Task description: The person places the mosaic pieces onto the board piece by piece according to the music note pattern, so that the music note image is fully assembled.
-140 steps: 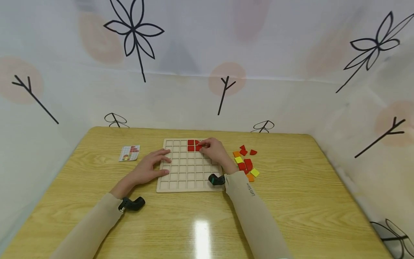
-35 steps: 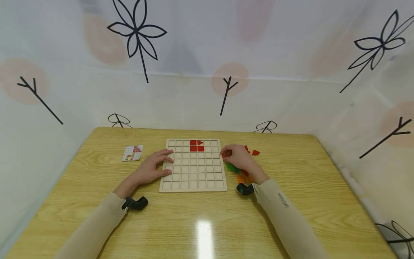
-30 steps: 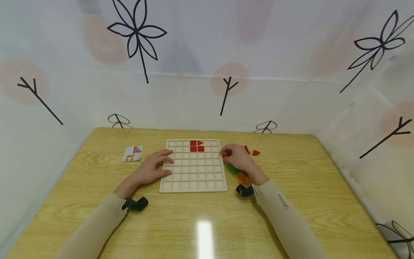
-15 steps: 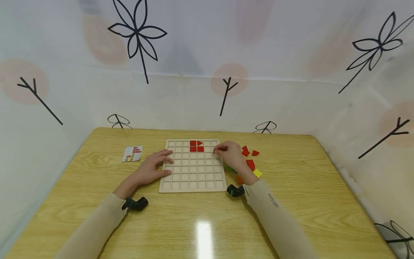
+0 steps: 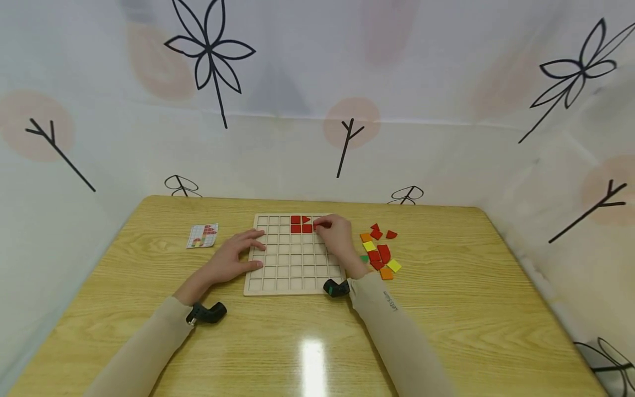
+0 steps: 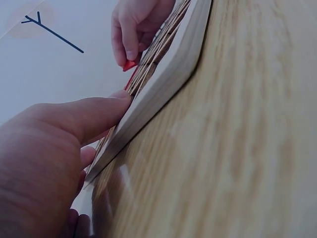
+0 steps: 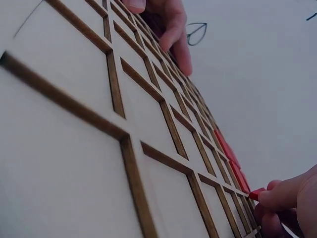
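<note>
A pale wooden grid board [image 5: 278, 271] lies mid-table. In its upper rows sit three red square tiles [image 5: 296, 228] and a red triangular tile [image 5: 306, 219] pointing right. My right hand [image 5: 338, 237] pinches another small red tile [image 7: 254, 194] between thumb and fingertips, close over the board and right beside the lower row of red squares. Fingers cover most of that tile, so its shape is hidden. Spread over the board's left edge, my left hand [image 5: 229, 258] rests with relaxed fingers; its thumb [image 6: 106, 113] lies on the rim in the left wrist view.
Right of the board lies a loose group of tiles: a red quarter-round [image 5: 392, 234], a larger red curved one [image 5: 384, 253], yellow squares [image 5: 394, 266], orange ones [image 5: 386, 273] and a partly hidden green one [image 5: 364, 258]. A printed pattern card [image 5: 202, 236] lies at the left.
The right hand earlier worked around the red triangle, then went to the loose tiles. From there it has moved left over the board with a red tile. The left hand stays put.
</note>
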Demonstrator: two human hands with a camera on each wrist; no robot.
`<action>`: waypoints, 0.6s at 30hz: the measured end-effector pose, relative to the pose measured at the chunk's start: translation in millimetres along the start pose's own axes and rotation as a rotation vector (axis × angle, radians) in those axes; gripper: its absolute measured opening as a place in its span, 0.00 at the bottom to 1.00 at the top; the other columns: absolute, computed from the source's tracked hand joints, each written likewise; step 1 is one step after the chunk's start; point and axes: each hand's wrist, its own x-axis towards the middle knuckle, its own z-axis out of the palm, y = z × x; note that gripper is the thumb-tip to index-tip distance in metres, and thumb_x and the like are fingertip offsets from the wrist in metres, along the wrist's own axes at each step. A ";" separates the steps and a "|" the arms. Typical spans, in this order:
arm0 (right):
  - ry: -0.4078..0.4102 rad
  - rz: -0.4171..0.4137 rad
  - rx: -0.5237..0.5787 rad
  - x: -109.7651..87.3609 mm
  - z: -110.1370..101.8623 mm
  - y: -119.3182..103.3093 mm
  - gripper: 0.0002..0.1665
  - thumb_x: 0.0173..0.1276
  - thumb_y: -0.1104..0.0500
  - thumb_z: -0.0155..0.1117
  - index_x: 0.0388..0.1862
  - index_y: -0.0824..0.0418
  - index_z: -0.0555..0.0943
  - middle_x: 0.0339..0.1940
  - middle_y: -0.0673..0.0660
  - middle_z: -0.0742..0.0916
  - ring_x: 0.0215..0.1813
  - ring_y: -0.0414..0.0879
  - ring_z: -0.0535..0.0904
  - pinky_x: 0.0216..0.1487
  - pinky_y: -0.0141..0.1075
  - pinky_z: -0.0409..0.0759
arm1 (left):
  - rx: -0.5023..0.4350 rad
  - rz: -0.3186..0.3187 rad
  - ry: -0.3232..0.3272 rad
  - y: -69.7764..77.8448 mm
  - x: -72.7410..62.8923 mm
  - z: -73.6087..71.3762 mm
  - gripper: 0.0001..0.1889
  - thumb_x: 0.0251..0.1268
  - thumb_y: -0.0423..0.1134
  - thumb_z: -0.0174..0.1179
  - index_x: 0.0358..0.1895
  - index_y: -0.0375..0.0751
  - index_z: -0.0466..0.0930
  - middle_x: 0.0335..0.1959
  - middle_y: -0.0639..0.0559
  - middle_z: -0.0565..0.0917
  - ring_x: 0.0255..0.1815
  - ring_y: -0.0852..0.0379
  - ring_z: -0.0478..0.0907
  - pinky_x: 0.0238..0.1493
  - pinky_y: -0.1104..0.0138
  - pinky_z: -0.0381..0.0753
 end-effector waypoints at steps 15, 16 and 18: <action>-0.006 0.006 -0.025 -4.0 6.1 -0.3 0.09 0.70 0.64 0.62 0.42 0.62 0.89 0.41 0.57 0.87 0.40 0.50 0.80 0.42 0.43 0.80 | -0.019 -0.013 -0.004 0.7 0.6 0.2 0.17 0.64 0.44 0.69 0.54 0.47 0.83 0.74 0.45 0.66 0.77 0.41 0.54 0.72 0.40 0.53; -0.007 0.009 -0.025 -4.0 6.3 0.2 0.09 0.70 0.64 0.62 0.42 0.62 0.89 0.41 0.56 0.86 0.40 0.50 0.80 0.42 0.43 0.80 | -0.021 -0.012 -0.005 0.7 0.6 0.4 0.17 0.64 0.44 0.69 0.54 0.47 0.82 0.75 0.45 0.66 0.77 0.41 0.54 0.72 0.40 0.53; -0.008 0.013 -0.023 -3.8 6.6 0.6 0.09 0.69 0.64 0.62 0.42 0.61 0.89 0.41 0.56 0.86 0.40 0.50 0.80 0.42 0.43 0.80 | -0.022 -0.010 -0.002 0.7 0.5 0.6 0.16 0.64 0.44 0.69 0.54 0.47 0.83 0.74 0.45 0.66 0.77 0.41 0.55 0.72 0.40 0.53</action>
